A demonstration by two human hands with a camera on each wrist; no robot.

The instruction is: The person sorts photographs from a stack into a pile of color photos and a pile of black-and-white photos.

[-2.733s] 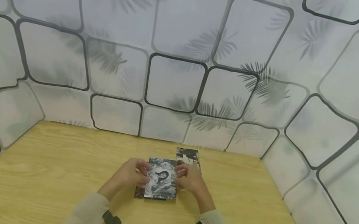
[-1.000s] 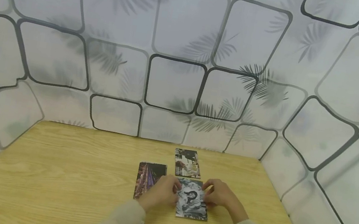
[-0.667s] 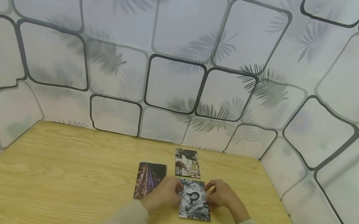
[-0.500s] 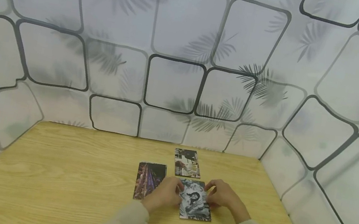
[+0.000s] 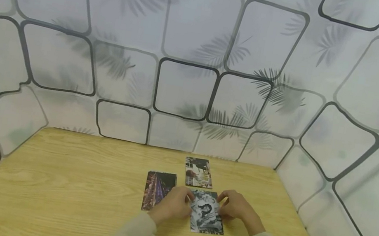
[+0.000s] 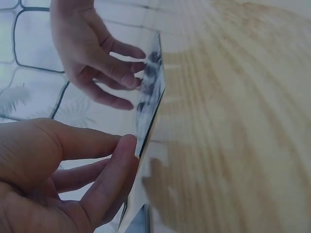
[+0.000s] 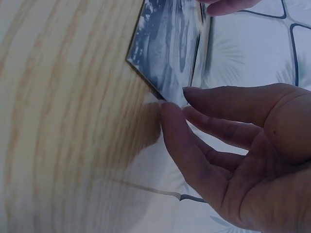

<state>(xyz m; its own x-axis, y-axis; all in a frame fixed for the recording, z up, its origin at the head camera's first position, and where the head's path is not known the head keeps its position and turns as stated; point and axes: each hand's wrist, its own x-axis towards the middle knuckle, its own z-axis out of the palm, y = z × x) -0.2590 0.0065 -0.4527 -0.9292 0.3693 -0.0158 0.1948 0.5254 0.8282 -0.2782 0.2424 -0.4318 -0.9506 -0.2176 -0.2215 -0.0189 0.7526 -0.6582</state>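
Both hands are set on one photo: left hand (image 5: 175, 203) at its left edge, right hand (image 5: 234, 207) at its right edge, lower centre of the head view. The photo (image 5: 206, 217), black-and-white, is held by its side edges with fingertips, fingers (image 6: 114, 170) lightly curled against the edge in the left wrist view. Same on the other side: right fingers (image 7: 184, 141) are laid against the near edge, nearly straight. Whether the photo is fully flat on the counter (image 5: 69, 181) cannot be told; in the wrist views it looks level with the wood or just off it.

Two more photos are laid out: a dark one (image 5: 158, 190) just left of the left hand, and another (image 5: 198, 172) just above the held photo, near it but apart.

Risks, as judged:
- Edge grip is light, so the photo could slip from one side and be skewed if pressure is uneven.
- Left hand is close to the dark photo; it could be nudged by a sideways move of the wrist.
- Top edge is near the upper photo; an overlap could be caused by a push forward.
- Bending is possible if the hands are squeezed inward.

Pose: both forearms are angled in from the bottom edge, wrists low, palms turned toward each other.
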